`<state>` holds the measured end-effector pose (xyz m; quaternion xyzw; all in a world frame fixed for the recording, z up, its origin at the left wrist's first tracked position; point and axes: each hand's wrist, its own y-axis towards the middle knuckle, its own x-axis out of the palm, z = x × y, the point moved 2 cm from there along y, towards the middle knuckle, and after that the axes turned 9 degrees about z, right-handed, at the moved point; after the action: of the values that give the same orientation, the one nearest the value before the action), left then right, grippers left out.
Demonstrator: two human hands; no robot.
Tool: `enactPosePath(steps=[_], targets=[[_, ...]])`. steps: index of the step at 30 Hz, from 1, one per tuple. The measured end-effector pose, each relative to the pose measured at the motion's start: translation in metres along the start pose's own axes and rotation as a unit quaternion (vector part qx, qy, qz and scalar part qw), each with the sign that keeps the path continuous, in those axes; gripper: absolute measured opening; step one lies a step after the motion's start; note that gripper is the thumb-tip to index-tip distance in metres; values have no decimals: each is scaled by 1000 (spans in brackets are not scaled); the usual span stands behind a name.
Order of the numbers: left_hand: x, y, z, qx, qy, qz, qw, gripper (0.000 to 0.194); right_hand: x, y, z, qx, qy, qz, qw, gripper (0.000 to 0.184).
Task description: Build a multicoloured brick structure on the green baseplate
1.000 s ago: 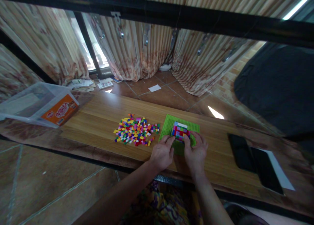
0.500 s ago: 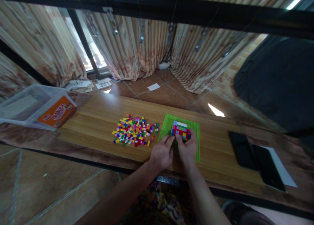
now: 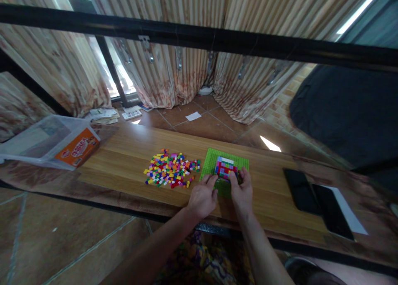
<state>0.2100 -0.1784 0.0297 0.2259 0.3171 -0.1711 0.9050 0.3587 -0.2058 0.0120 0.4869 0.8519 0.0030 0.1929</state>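
A green studded baseplate (image 3: 209, 157) lies on the wooden board, carrying a low build of toy bricks (image 3: 224, 166) in red, blue, white and other colours. My right hand (image 3: 242, 191) grips the build's right side, thumb on its near edge and fingers round the far right corner. My left hand (image 3: 202, 198) rests over the plate's near left part, its curled fingertips at the build's near left corner. Whatever sits between those left fingers is hidden. Left of the plate spreads a loose pile of small coloured toy bricks (image 3: 170, 169).
A clear plastic box (image 3: 46, 152) with an orange label stands at the table's left end. Two dark flat devices, one a black slab (image 3: 301, 191), lie at the right beside a white sheet (image 3: 351, 212). A black bar (image 3: 199, 36) crosses above, before striped curtains.
My right thumb has shifted right along the build's near edge, away from my left hand. My left thumb now shows apart from its fingers. The whole view has tilted slightly.
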Motion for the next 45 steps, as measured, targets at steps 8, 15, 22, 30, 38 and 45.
enactPosePath(steps=[8,15,22,30,38,45], targets=[[-22,-21,-5,-3,-31,43,999,44,-50,-11,21,-107,-95,18,990,51],[-43,-40,-17,-34,3,55,998,39,-44,-20,34,-259,-241,-31,935,38],[-75,-58,-35,-61,28,113,991,33,-45,-11,49,-294,-274,-37,915,42],[-92,-30,-57,-65,77,144,984,23,-48,-9,49,-287,-301,-42,908,43],[-75,34,-55,-11,203,-28,979,20,-50,-10,48,-296,-297,-38,907,42],[-81,42,-68,-1,240,-96,966,20,-50,-12,43,-302,-303,-29,903,41]])
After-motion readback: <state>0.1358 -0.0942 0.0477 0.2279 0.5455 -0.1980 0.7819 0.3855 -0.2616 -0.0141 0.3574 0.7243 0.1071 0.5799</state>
